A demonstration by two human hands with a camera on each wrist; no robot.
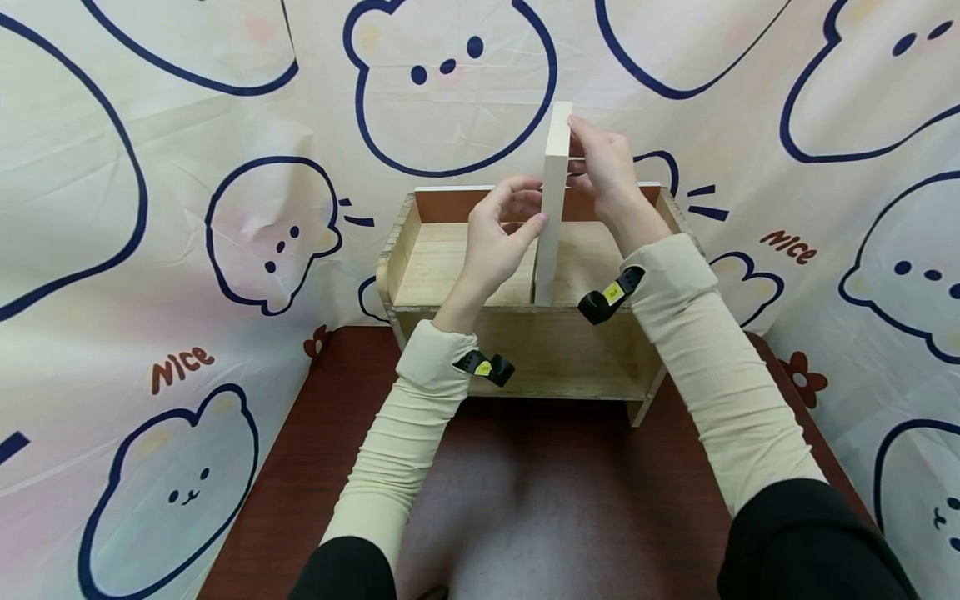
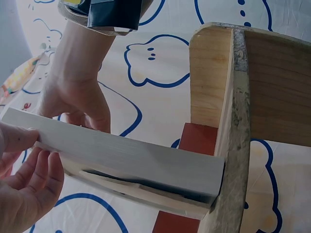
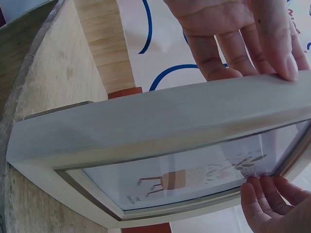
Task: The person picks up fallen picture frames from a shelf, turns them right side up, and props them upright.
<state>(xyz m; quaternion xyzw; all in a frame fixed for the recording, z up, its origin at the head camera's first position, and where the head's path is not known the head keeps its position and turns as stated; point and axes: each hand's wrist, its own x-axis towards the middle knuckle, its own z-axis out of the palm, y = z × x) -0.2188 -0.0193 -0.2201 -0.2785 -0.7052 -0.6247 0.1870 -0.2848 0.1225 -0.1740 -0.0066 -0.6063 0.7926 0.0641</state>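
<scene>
A white picture frame [image 1: 555,200] stands upright, edge-on to me, on the upper level of a small wooden shelf [image 1: 525,350]. Its glass side, with a print of a potted plant [image 3: 174,180], faces right; the left wrist view shows its back with a dark gap. My left hand [image 1: 498,237] holds the frame from the left, thumb on the near edge [image 3: 194,104] and fingers bent toward the back. From the right, my right hand [image 1: 607,175] grips it near the top, with fingertips [image 3: 250,187] against the glass side. My right thumb is hidden.
The shelf has raised side panels [image 1: 401,242] and a lower level beneath. It stands toward the back of a dark reddish-brown table [image 1: 540,500]. A cloth printed with cartoon bears [image 1: 450,100] hangs behind and at both sides.
</scene>
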